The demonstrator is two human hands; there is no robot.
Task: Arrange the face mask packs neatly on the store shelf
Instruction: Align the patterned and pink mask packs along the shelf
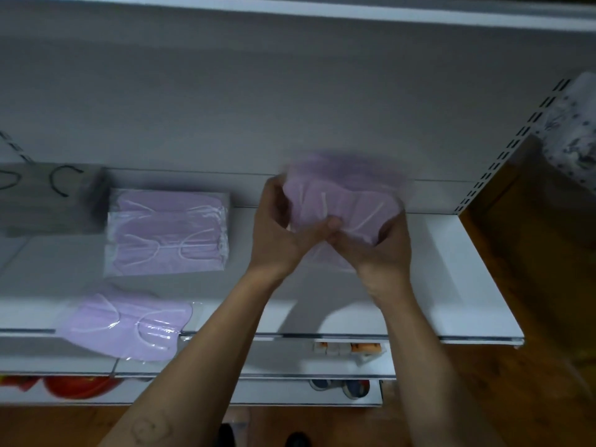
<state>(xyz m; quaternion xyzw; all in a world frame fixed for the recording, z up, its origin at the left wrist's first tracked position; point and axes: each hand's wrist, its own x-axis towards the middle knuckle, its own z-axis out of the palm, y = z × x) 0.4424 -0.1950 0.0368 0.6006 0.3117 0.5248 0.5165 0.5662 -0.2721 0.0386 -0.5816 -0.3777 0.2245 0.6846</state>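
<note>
Lilac mask pack [342, 201], blurred, gripped between both hands, above shelf [451, 285]

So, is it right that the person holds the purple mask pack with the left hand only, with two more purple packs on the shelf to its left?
No: the head view shows both the left hand and the right hand gripping the purple mask pack. The rear pack and the front pack do lie on the shelf to its left.
</note>
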